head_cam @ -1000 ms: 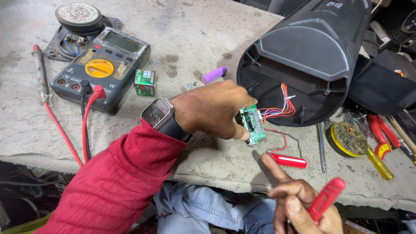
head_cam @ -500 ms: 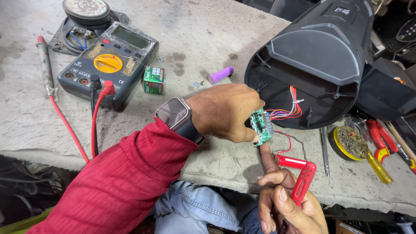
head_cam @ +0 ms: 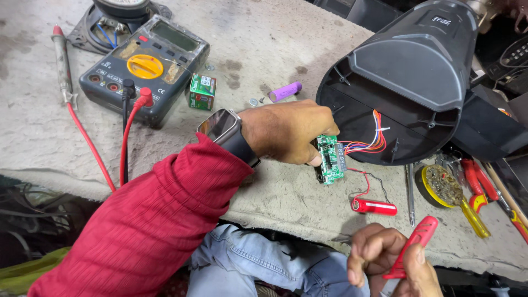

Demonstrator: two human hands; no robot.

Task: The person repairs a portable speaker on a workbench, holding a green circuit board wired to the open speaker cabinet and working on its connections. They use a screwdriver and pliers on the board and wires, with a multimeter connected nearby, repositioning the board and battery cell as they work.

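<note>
My left hand (head_cam: 289,132), in a red sleeve with a smartwatch (head_cam: 223,125) on the wrist, grips a small green circuit board (head_cam: 330,159). Coloured wires (head_cam: 367,144) run from the board into the open end of a black speaker housing (head_cam: 410,77) lying on its side. A thin red and black wire pair leads from the board to a red cylindrical battery (head_cam: 375,207) on the bench. My right hand (head_cam: 385,259), low at the front edge, holds a red-handled tool (head_cam: 412,245).
A multimeter (head_cam: 144,69) with red and black probe leads sits at the back left, a small green box (head_cam: 202,91) and a purple battery (head_cam: 285,91) beside it. Right of the housing lie a screwdriver (head_cam: 410,193), a yellow round tin (head_cam: 441,186) and red-handled pliers (head_cam: 477,181).
My right hand has drawn back from the board toward the front edge, carrying the red tool. My left hand still holds the board by the housing.
</note>
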